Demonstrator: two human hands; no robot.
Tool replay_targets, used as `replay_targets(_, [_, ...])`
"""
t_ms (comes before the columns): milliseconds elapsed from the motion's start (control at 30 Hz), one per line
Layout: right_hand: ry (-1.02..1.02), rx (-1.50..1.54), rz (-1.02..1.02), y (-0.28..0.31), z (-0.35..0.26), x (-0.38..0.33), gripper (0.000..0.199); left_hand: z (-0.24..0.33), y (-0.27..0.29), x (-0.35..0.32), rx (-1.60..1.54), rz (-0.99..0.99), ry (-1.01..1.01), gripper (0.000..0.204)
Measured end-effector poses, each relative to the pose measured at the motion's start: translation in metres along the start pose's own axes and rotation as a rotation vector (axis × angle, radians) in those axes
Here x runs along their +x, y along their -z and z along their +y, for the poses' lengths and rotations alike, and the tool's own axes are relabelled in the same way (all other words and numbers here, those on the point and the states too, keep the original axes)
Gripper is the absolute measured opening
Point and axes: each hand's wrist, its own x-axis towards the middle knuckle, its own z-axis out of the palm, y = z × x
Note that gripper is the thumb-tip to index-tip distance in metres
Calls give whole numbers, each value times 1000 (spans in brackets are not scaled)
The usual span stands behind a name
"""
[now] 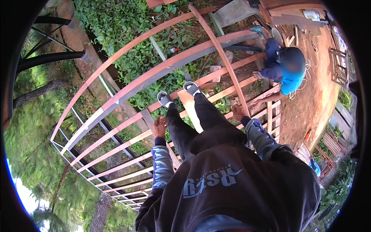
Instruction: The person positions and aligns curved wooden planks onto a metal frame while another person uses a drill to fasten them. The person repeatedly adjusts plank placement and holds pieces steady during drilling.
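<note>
1. Head view: I saw the left hand [159, 127] half-curled, seemingly empty; right hand [239, 111] at the slanting batten [224, 56], grip unclear.
2. Batten crossed curved beams [141, 79].
3. Positioning seemed underway; next called for steadying.

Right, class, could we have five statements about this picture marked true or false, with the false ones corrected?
1. The co-worker wears a blue top. True.
2. The wearer's feet are bare. False: grey sandals are on them.
3. The wearer's right hand is by the near end of a long wooden beam. True.
4. No plants are in view. False: green plants show.
5. The left hand is farther from the co-worker than the right. True.
</note>
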Motion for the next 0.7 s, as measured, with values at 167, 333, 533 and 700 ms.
replay_targets(167, [50, 749, 0, -66, 6, 10, 34, -28, 42, 37, 53, 6, 86, 57])
replay_targets(333, [-750, 1841, -241, -107, -21, 65, 29, -103, 103, 104, 221, -7, 94, 40])
replay_targets(533, [-55, 1124, -384, -120, -60, 170, 22, -144, 122, 254, 627, 243, -387, 52])
replay_targets(700, [251, -60, -131, -165, -80, 299, 29, -69, 71, 390, 946, 312, -567, 49])
